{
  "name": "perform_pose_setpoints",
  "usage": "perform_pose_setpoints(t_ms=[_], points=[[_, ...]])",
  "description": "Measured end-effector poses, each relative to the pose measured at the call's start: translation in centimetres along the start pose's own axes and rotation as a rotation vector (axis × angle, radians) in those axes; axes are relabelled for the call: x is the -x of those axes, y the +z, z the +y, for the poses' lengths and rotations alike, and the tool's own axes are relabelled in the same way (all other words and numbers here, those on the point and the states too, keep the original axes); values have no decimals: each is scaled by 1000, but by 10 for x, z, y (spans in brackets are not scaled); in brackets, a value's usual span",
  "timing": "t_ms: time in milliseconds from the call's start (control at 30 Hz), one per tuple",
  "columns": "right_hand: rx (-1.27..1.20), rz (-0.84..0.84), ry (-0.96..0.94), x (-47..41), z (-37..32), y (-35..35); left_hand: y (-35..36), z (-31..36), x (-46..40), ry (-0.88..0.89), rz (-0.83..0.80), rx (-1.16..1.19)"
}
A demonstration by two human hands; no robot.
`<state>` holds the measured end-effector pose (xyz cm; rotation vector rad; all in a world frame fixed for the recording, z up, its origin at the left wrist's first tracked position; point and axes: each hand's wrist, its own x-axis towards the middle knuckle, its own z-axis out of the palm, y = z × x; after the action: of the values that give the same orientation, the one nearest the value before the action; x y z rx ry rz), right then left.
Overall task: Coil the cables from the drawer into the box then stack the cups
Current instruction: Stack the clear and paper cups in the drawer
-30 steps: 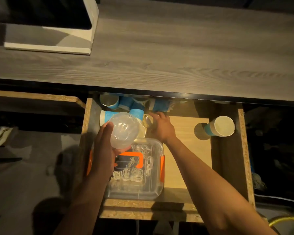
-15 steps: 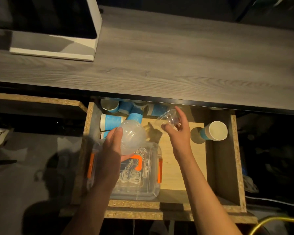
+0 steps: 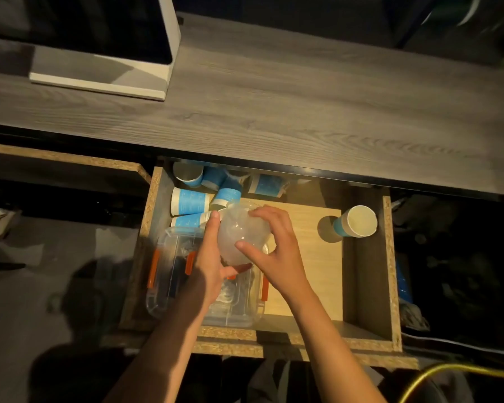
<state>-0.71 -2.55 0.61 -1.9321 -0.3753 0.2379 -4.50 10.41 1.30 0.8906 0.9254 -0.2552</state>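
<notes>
Over the open wooden drawer point(image 3: 367, 286) I hold clear plastic cups point(image 3: 242, 234) between both hands. My left hand point(image 3: 208, 266) grips them from the left and below, fingers pointing up. My right hand point(image 3: 274, 248) curls over them from the right, thumb pressed on the near side. Beneath my hands sits a clear lidded box point(image 3: 239, 309) with orange clips and coiled cables inside. Several blue-and-white paper cups point(image 3: 189, 200) lie tumbled in the drawer's back left corner. One more paper cup point(image 3: 357, 222) stands apart at the right.
A grey wood-grain desktop point(image 3: 274, 112) overhangs the drawer's back. A white-framed monitor base point(image 3: 105, 77) stands on it at left. A yellow cable point(image 3: 448, 373) curves at the bottom right. Dark floor lies to the left.
My right hand picked a clear cup from the drawer's back, lifted it, and brought it left onto the clear cup held in my left hand. The two hands now meet.
</notes>
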Motion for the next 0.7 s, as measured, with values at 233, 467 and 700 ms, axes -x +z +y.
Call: perform_pose_setpoints(t_ms=[233, 467, 700], points=[[157, -70, 57, 3, -6, 0, -4, 4, 2, 23, -77, -61], [266, -189, 54, 1, -17, 6, -19, 7, 1, 20, -74, -88], [405, -140, -146, 2, -15, 7, -25, 16, -2, 58, -78, -171]])
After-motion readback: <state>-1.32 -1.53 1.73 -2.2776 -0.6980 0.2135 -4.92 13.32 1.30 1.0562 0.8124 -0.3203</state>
